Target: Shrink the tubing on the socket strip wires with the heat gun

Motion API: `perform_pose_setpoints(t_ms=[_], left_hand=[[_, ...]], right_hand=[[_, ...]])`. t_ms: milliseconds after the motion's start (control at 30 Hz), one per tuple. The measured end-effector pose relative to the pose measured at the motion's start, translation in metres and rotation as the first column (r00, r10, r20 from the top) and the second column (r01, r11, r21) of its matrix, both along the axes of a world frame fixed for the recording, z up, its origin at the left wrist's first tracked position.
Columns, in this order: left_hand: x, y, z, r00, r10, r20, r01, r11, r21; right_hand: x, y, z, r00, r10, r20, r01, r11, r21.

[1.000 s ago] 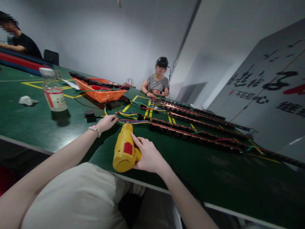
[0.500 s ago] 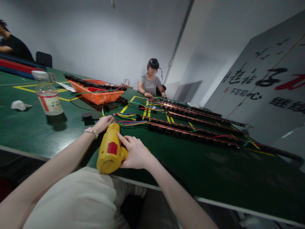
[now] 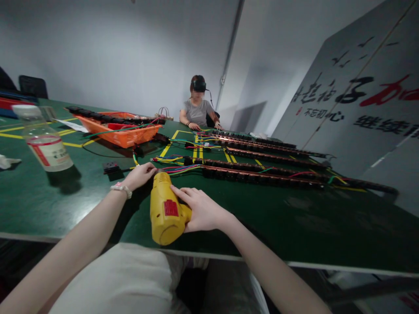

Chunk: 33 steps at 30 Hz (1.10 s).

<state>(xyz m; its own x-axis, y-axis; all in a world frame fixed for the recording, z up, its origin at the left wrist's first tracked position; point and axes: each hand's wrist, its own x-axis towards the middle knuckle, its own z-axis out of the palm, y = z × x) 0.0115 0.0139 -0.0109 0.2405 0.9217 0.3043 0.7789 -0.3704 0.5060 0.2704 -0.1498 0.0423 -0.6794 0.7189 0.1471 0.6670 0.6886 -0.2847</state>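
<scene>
My right hand (image 3: 201,211) grips a yellow electric screwdriver (image 3: 164,209) with a red label, its nose pointing away from me toward a bundle of coloured wires (image 3: 178,168). My left hand (image 3: 140,174), with a bead bracelet on the wrist, rests on the green table (image 3: 294,218) at the near end of those wires, fingers curled on them. The wires lead into a long black and copper power strip (image 3: 255,176) that runs to the right.
Several more long strips (image 3: 262,150) lie beyond. A clear bottle (image 3: 44,139) stands at left, with a small black part (image 3: 110,167) beside it. An orange basket (image 3: 126,131) sits behind. A person (image 3: 197,109) sits at the far end.
The view has swung left, so everything sits further right and lower in frame. Both hands stay put: the right on the screwdriver, the left on the wire ends.
</scene>
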Motion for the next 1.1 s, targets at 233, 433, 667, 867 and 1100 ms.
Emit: perform_pose_setpoints(t_ms=[233, 433, 667, 867, 1100], left_hand=[[-0.001, -0.001, -0.002, 0.998, -0.066, 0.013, 0.066, 0.998, -0.006], [-0.001, -0.002, 0.0, 0.999, -0.035, -0.012, 0.035, 0.999, -0.014], [-0.002, -0.003, 0.001, 0.999, -0.045, -0.018, 0.045, 0.999, -0.014], [-0.001, -0.005, 0.001, 1.0, -0.014, -0.014, 0.014, 1.0, 0.007], [0.002, -0.007, 0.004, 0.996, 0.051, -0.071, -0.05, 0.999, 0.019]], right_hand=[[0.023, 0.0, 0.002, 0.999, -0.035, 0.013, 0.035, 0.999, -0.021], [0.043, -0.003, 0.001, 0.996, -0.086, -0.009, 0.086, 0.996, -0.013], [0.063, -0.009, -0.001, 0.983, -0.18, -0.021, 0.181, 0.983, 0.021], [0.075, -0.018, -0.003, 0.959, -0.284, -0.023, 0.285, 0.957, 0.055], [0.078, -0.021, -0.004, 0.948, -0.319, -0.012, 0.319, 0.946, 0.051]])
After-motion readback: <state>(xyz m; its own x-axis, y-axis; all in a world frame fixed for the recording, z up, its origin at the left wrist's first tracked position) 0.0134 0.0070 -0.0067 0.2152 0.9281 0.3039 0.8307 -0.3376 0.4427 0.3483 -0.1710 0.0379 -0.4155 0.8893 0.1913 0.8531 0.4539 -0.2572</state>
